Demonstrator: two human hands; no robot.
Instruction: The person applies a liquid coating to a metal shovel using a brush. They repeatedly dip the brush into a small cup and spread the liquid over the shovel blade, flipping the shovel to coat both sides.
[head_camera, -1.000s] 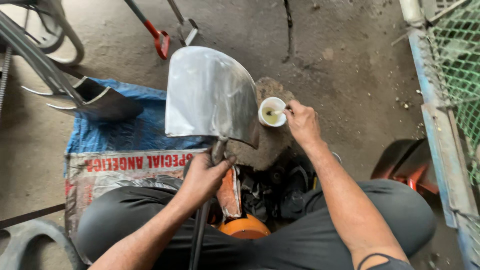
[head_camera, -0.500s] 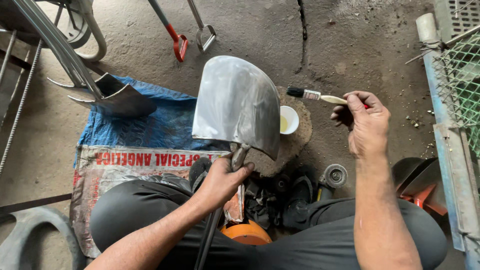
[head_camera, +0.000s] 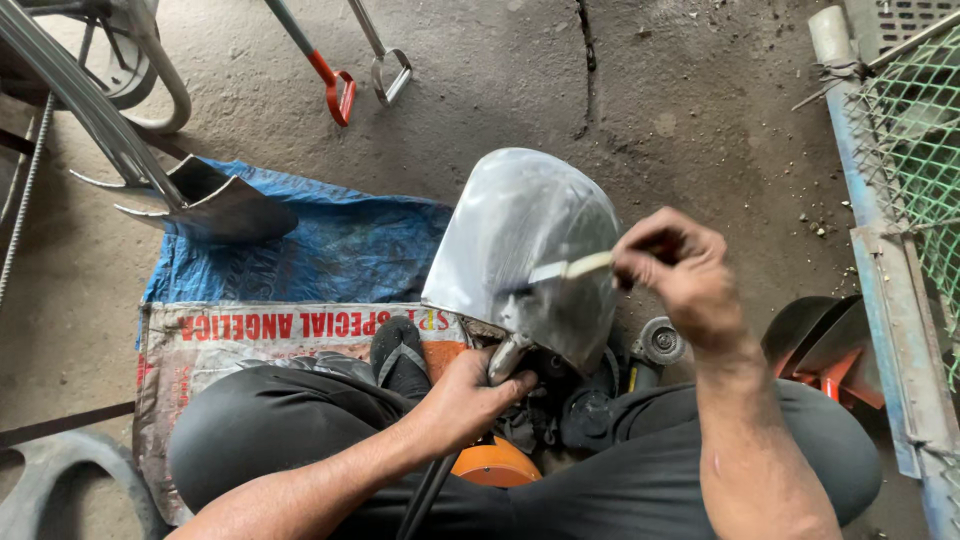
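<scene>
While the person sits cross-legged on the rough concrete floor (head_camera: 640, 90), the biggest thing around them is the blue tarp (head_camera: 330, 250) spread out to the left, with a printed woven sack (head_camera: 240, 335) lying along its near edge. On the right edge there's a blue metal frame with green mesh (head_camera: 900, 190) running top to bottom.

Next down in size is the shiny steel shovel blade (head_camera: 520, 240), dead centre, tilted up with its rounded tip pointing away from the person. A second shovel head (head_camera: 215, 200), darker, lies on the tarp's far left corner, well apart from the first. A couple of red and grey tool handles (head_camera: 340, 85) lie on the floor at the top, and orange-red shovel blades (head_camera: 825, 345) poke in near the right knee.

The left hand (head_camera: 470, 395) is closed tight around the neck of the shiny blade, right where it meets the dark shaft (head_camera: 425, 495), so it's propped over the lap. The right hand (head_camera: 680, 275) is curled shut, pinching a small paintbrush (head_camera: 560, 270) by its pale handle; the bristles are touching the blade's face low down near the socket.

Under the blade there's a small round spool thing (head_camera: 660, 340) and an orange disc (head_camera: 495, 465); can't tell exactly what either is.
</scene>
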